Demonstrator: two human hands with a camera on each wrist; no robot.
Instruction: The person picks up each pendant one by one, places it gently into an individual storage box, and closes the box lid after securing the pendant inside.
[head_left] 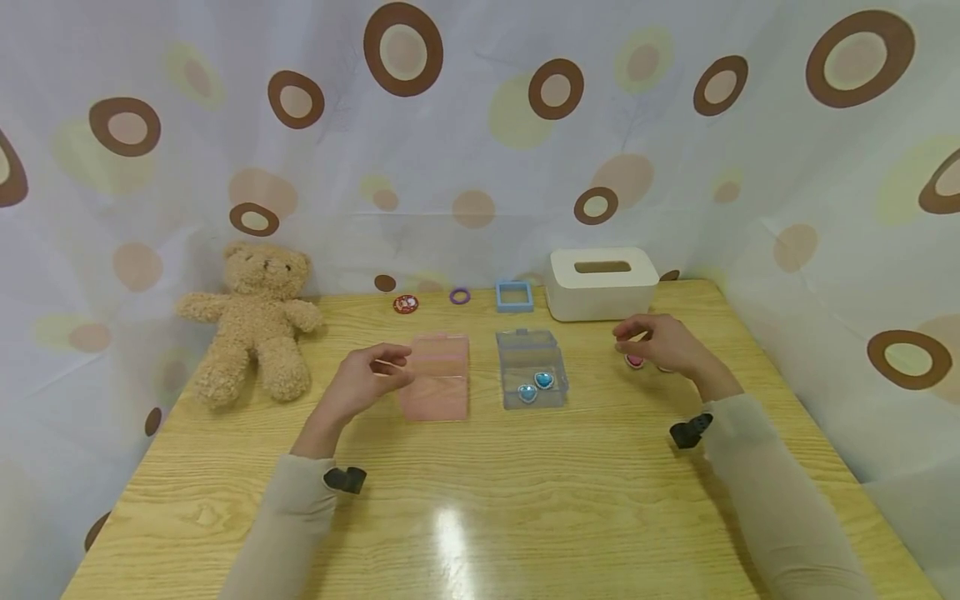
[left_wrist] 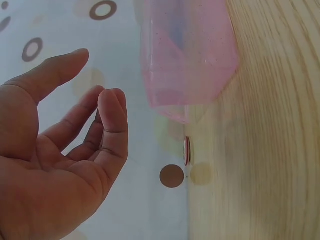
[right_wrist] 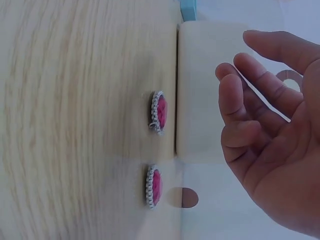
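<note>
Two pink gems point(head_left: 635, 362), partly hidden from above

The left sleeve point(head_left: 288, 521) and right sleeve point(head_left: 776, 500) are long, plain and pale beige, with soft creases in the cloth. Each ends at the wrist beside a small, blocky black device, one left point(head_left: 345, 480), one right point(head_left: 690, 432). Both hands are bare.

I count, clocked from the centre of the tabletop point(head_left: 480, 475): teddy bear point(head_left: 258, 321), one, at ten; red disc point(head_left: 406, 305), one, at eleven; purple ring point(head_left: 452, 296) and blue frame point(head_left: 514, 308), one each, at twelve; white box point(head_left: 600, 302), one, at one; cases, two: pink case point(head_left: 435, 404) at eleven, grey case point(head_left: 514, 367) at one; blue gems point(head_left: 543, 381), two; pink gems point(right_wrist: 161, 112), two, at two.
</note>
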